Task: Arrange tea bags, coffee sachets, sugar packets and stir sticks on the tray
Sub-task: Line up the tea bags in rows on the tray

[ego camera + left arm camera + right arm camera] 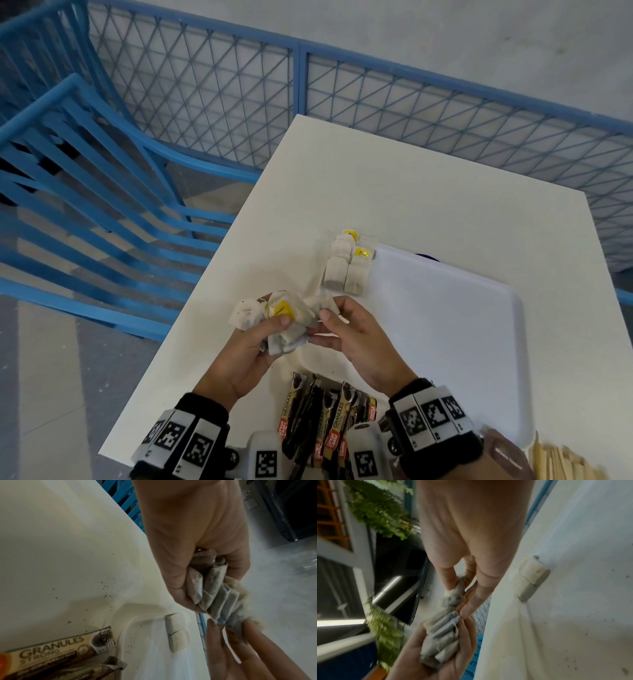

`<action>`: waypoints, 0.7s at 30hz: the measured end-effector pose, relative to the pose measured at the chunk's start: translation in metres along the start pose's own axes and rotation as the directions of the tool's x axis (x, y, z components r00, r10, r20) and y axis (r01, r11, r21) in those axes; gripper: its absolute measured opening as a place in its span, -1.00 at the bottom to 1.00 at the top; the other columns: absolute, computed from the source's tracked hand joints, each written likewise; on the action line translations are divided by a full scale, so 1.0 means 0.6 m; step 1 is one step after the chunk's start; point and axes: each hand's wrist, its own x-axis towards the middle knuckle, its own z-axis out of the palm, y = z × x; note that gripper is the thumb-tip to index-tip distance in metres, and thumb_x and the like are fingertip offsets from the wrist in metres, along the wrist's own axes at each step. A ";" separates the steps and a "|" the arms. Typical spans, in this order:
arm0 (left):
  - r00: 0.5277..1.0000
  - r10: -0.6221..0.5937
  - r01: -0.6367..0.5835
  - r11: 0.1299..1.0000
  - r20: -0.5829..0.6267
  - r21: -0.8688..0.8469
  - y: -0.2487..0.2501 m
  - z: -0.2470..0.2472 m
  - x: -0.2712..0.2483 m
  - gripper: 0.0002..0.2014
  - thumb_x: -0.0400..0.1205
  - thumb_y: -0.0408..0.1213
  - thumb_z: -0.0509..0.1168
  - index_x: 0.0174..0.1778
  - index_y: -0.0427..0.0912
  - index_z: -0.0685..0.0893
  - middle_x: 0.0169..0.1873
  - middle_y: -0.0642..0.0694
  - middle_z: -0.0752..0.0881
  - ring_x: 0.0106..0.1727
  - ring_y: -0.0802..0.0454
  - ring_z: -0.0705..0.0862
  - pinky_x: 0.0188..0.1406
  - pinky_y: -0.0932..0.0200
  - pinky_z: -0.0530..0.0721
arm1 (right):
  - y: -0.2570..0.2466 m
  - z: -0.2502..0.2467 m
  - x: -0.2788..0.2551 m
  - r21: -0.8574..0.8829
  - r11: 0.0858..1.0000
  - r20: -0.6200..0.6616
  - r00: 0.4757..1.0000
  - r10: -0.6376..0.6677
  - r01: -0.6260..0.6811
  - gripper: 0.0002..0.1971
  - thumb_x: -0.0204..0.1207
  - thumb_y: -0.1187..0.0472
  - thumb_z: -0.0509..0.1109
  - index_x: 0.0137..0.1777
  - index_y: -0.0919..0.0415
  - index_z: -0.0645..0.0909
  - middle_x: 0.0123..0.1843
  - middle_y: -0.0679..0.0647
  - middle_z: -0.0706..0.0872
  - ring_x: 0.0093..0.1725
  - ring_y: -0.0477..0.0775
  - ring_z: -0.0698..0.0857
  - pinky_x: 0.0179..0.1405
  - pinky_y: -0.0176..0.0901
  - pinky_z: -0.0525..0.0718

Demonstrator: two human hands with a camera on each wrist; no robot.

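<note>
My left hand (255, 337) grips a bunch of white tea bags (274, 317) with yellow tags, held above the table's left side; the bunch (214, 588) fans out of its fist. My right hand (342, 329) pinches one tea bag (456, 592) at the bunch's right edge between thumb and fingers. Several tea bags (347, 265) lie in neat rows at the far left corner of the white tray (462, 325). Coffee sachets (325, 418) marked GRANULES lie in a pile near the front edge. Wooden stir sticks (561, 462) show at the lower right.
The white table (376, 188) has dark crumbs (106, 588) scattered on it. A blue slatted chair (85, 178) stands to the left, and a blue mesh fence (376, 102) runs behind the table.
</note>
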 end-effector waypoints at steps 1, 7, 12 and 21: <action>1.000 0.005 -0.005 1.000 0.002 0.014 0.001 0.000 0.000 -0.40 0.29 -0.26 0.55 0.23 -0.39 0.60 0.14 -0.41 0.70 0.10 -0.24 0.74 -0.10 0.04 0.76 | 0.002 0.000 0.000 -0.045 0.999 -0.004 1.000 -0.014 0.014 -0.89 0.59 0.31 0.28 0.07 0.31 0.55 0.06 0.24 0.68 0.01 0.10 0.75 0.09 -0.03 0.73; 0.999 0.031 -0.033 0.999 0.034 0.039 -0.002 0.001 0.001 -0.48 0.42 -0.20 0.53 0.22 -0.34 0.59 0.14 -0.37 0.71 0.16 -0.25 0.70 0.08 -0.13 0.74 | 0.003 0.000 0.000 -0.301 0.946 0.046 0.993 -0.109 0.118 -0.94 0.54 0.29 0.38 -0.02 0.18 0.60 -0.06 0.09 0.73 -0.01 0.06 0.73 0.08 -0.01 0.73; 0.998 0.045 -0.046 0.999 0.038 0.024 -0.002 0.003 0.001 -0.87 0.55 -0.35 0.34 -0.05 -0.31 0.71 -0.22 -0.24 0.71 -0.35 0.00 0.66 -0.27 0.20 0.70 | 0.000 0.001 -0.002 -0.243 0.964 0.046 0.994 -0.101 0.109 -0.87 0.60 0.28 0.29 0.11 0.29 0.52 0.02 0.19 0.72 0.06 0.16 0.71 0.13 0.03 0.70; 0.998 0.006 -0.005 1.000 0.066 -0.023 -0.006 -0.010 -0.008 -0.12 0.04 -0.17 0.72 0.25 -0.42 0.57 -0.05 -0.27 0.77 -0.09 -0.06 0.79 -0.29 0.20 0.74 | 0.003 -0.001 0.001 0.183 0.977 0.108 0.990 0.092 -0.110 -0.75 0.40 0.27 0.30 0.09 0.20 0.51 -0.15 0.04 0.78 -0.15 0.02 0.75 -0.01 -0.13 0.70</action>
